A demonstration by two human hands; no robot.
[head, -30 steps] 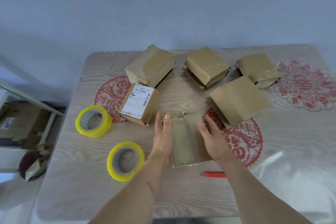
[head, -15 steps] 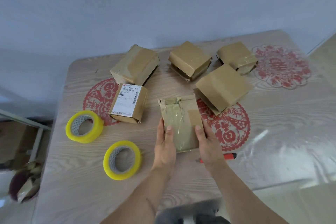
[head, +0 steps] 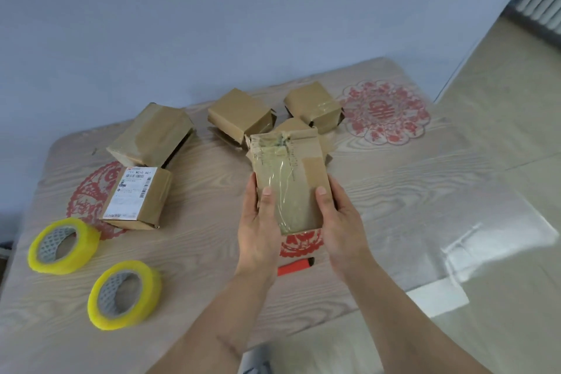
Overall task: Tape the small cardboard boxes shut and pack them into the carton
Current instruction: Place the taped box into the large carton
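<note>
Between the fingers (head: 267, 191) sits a tan-brown small box (head: 291, 182) under glossy clear tape, one strip a flatter brown. The counter (head: 197, 240) is pale grey wood grain with red papercut medallions (head: 387, 112). Left of the fingers: two yellow tape rolls (head: 124, 294), grey honeycomb cores, and a white-labelled brown box (head: 136, 197). Below them, an orange-red cutter (head: 296, 267).

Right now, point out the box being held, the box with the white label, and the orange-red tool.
held box (head: 299, 191), head view, taped front face
labelled box (head: 133, 191), head view, white label
orange-red tool (head: 296, 267), head view, body
</note>
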